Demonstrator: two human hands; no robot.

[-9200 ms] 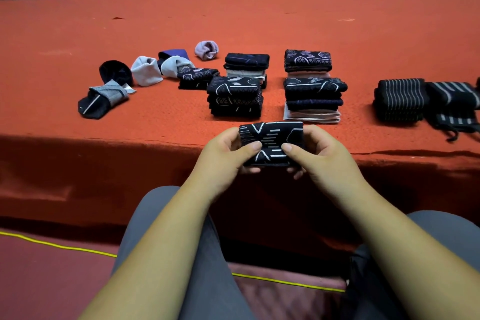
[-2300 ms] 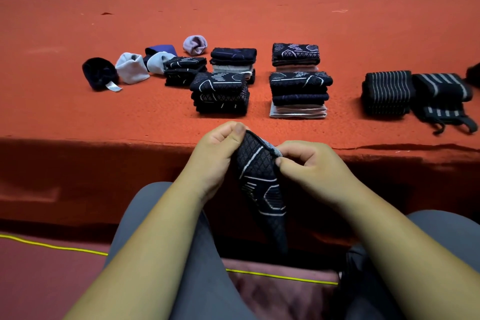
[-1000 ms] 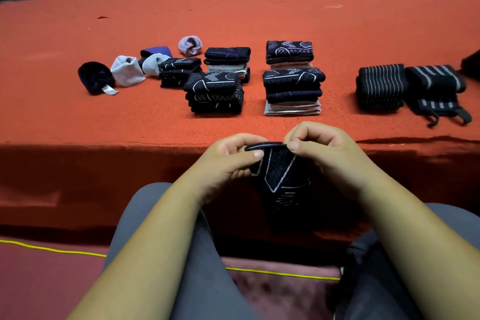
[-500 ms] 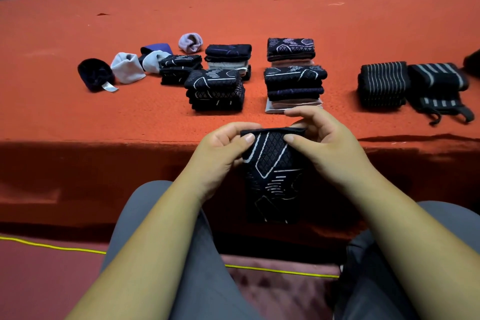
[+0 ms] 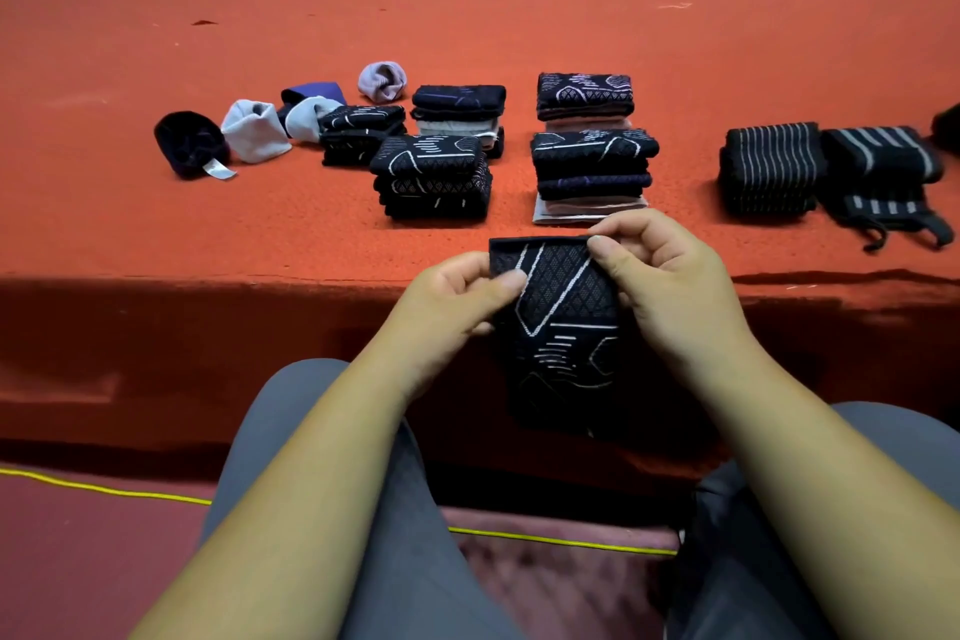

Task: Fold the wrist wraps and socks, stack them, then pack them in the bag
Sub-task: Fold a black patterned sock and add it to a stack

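Sock in hand: we see a black knitted sock with white geometric lines (image 5: 558,307) held up by its top edge. It hangs in front of the table's near edge, above the person's lap.
Left hand: the left hand (image 5: 452,307) pinches the sock's upper left corner, thumb on the front face.
Right hand: the right hand (image 5: 665,286) pinches the upper right corner between thumb and forefinger.
Table: we make out an orange-red felt-covered table (image 5: 467,16).
Folded socks: four stacks of dark patterned socks (image 5: 431,177) stand in two columns mid-table, with a smaller pile just to their left.
Loose socks: we count a dark bundle (image 5: 189,143), pale grey ones (image 5: 252,127), a blue one and a lilac one at far left.
Wrist wraps: two black white-striped wrist wraps (image 5: 771,169) lie side by side at right, well apart from the sock stacks.
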